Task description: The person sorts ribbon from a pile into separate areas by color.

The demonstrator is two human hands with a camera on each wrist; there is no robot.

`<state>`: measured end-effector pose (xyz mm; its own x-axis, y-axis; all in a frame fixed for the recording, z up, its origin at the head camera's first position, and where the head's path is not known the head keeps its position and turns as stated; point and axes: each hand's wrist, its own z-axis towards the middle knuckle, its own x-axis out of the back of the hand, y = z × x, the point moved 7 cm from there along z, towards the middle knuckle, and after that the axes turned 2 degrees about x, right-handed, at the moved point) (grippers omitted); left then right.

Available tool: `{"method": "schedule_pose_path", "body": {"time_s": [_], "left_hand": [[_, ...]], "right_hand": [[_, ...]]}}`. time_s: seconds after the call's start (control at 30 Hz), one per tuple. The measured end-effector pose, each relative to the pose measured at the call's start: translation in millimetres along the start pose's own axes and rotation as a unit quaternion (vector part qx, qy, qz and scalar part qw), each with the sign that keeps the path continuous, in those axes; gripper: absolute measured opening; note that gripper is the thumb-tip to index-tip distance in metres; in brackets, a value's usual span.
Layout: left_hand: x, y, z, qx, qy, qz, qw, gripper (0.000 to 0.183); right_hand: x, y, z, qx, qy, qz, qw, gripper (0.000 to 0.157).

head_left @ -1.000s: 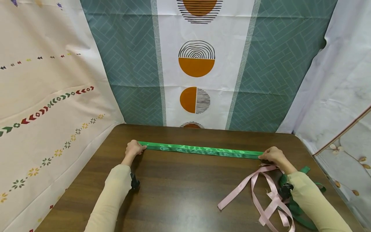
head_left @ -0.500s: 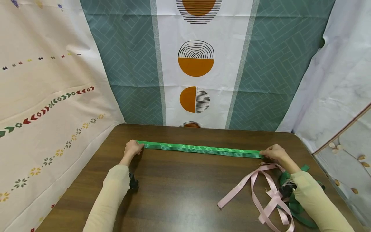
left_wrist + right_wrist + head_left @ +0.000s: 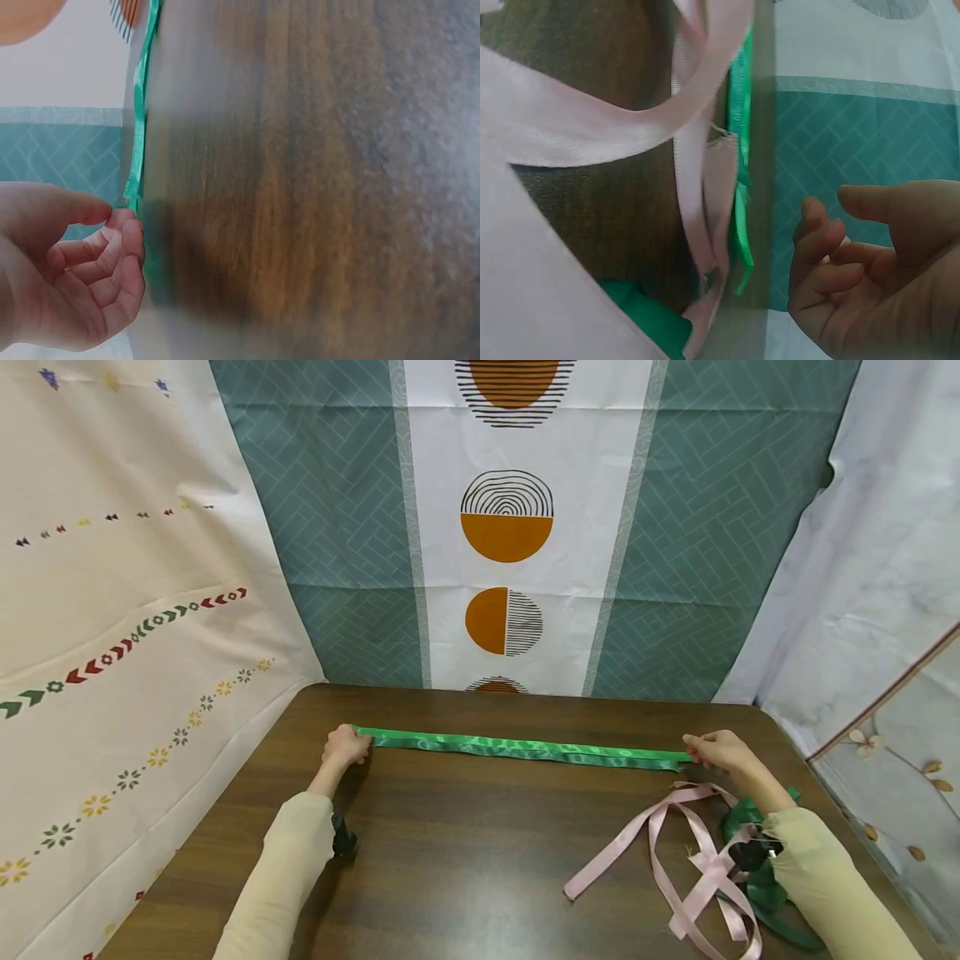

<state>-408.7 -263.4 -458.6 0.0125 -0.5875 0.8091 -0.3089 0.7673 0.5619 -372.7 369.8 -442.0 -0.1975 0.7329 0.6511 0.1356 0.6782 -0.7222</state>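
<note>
A green ribbon stretches from left to right across the far part of the wooden table, with two strips of green lying along each other. Its left end is pinched between the thumb and forefinger of my left hand, as the left wrist view shows at the ribbon. My right hand is by the right end. In the right wrist view this hand holds nothing, its fingers loosely bent and apart from the green ribbon's loose end.
A tangle of pink ribbon lies on the table's right side, with more dark green ribbon beside it under the right forearm. Patterned cloths hang behind the table and at both sides.
My right hand has let go of the ribbon's right end and drawn slightly away to the right. My left hand stays on the left end, nearly unmoved.
</note>
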Motion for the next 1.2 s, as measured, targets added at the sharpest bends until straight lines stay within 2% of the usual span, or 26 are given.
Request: {"method": "schedule_pose_path", "body": {"time_s": [0.33, 0.5, 0.73, 0.93, 1.07, 1.1, 1.2], "left_hand": [[-1.4, 9.0, -7.9, -0.024, -0.004, 0.010, 0.9997, 0.032], [-5.9, 15.2, -10.9, -0.050, -0.008, 0.007, 0.9987, 0.031], [-7.6, 23.7, -17.3, -0.075, -0.004, -0.007, 0.9972, 0.028], [-12.4, 29.3, -18.9, -0.092, -0.024, -0.016, 0.9953, 0.029], [-17.4, 35.4, -18.4, -0.134, -0.057, -0.042, 0.9885, 0.029], [-18.6, 37.3, -18.3, -0.158, -0.067, -0.052, 0.9838, 0.028], [-22.7, 41.3, -20.3, -0.188, -0.096, -0.070, 0.9749, 0.026]], "right_hand": [[4.9, -1.8, -11.4, 0.015, -0.027, 0.033, 0.999, 0.046], [5.4, -5.3, -15.4, 0.025, -0.049, 0.060, 0.997, 0.041], [9.5, -6.3, -19.6, 0.027, -0.068, 0.044, 0.996, 0.034], [11.6, -4.9, -25.8, 0.041, -0.090, 0.040, 0.994, 0.032], [11.1, -5.5, -31.6, 0.065, -0.123, 0.042, 0.989, 0.033], [10.8, -6.1, -33.2, 0.073, -0.133, 0.041, 0.988, 0.033], [10.1, -5.5, -36.4, 0.079, -0.152, 0.044, 0.984, 0.032]]}}
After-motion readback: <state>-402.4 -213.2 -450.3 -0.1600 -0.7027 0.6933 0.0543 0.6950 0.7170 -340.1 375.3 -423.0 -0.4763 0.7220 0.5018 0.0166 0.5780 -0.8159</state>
